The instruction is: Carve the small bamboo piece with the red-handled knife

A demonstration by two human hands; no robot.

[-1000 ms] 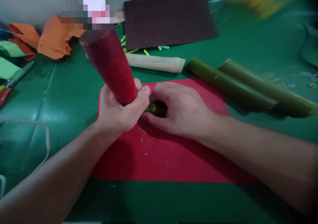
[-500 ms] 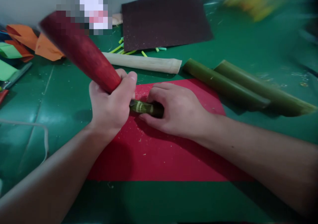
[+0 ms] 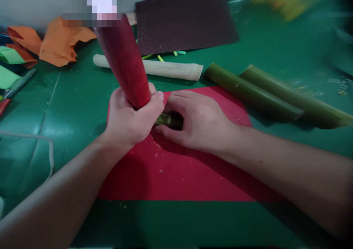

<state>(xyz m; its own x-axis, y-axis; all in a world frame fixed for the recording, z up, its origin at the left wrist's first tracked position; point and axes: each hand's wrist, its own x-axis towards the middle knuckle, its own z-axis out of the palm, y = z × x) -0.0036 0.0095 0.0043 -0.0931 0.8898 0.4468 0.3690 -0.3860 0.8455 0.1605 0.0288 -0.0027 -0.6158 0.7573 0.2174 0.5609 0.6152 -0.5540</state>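
My left hand point(image 3: 134, 116) is closed round a thick red handle point(image 3: 125, 61) that leans up and away to the left. The working end of this tool is hidden under the fist. My right hand point(image 3: 197, 120) grips a short green bamboo piece point(image 3: 168, 120) and holds it down on a red sheet point(image 3: 176, 179). The bamboo's left end disappears behind my left fist, close to my right fingertips. Small pale shavings are scattered over the sheet.
Two green split bamboo lengths point(image 3: 256, 91) lie to the right. Behind my hands are a pale bamboo strip point(image 3: 171, 68) and a dark brown sheet point(image 3: 184, 21). Orange paper point(image 3: 59, 43) sits at the left on the green table point(image 3: 68, 94), and a grey cord point(image 3: 51, 153) runs nearby.
My left hand has moved right along the bamboo, covering more of it. The red handle has swung more upright. My right hand stays in nearly the same place.
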